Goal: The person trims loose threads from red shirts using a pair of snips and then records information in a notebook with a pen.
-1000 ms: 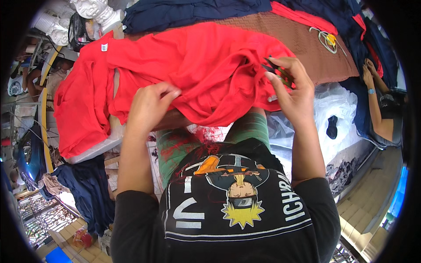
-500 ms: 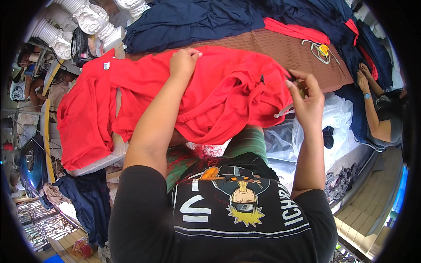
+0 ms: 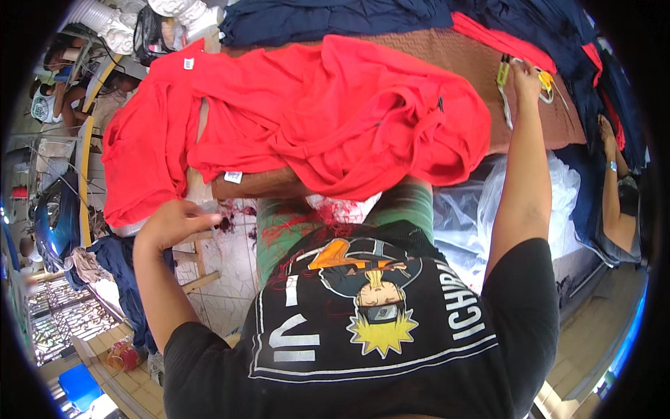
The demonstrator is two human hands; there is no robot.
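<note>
Red cloth fills the middle of my view: a big red garment [image 3: 328,119] lies crumpled and spread over the brown table [image 3: 447,52], its left part hanging over the near left edge, with small white labels showing on it. My right hand [image 3: 525,73] is stretched far out past the garment's right end, over the brown surface, closed in a pinch on a small yellow-green tool [image 3: 502,70] with pale cord trailing beside it; I cannot tell what kind of tool it is. My left hand [image 3: 174,222] is low at the left, off the table, just below the hanging red edge, fingers loosely curled and holding nothing; I cannot tell whether it brushes the cloth. Dark navy garments [image 3: 328,21] are heaped along the far side. Clear plastic bags [image 3: 558,188] sit at the right, and another person's forearm [image 3: 614,202] rests by the right rim.
</note>
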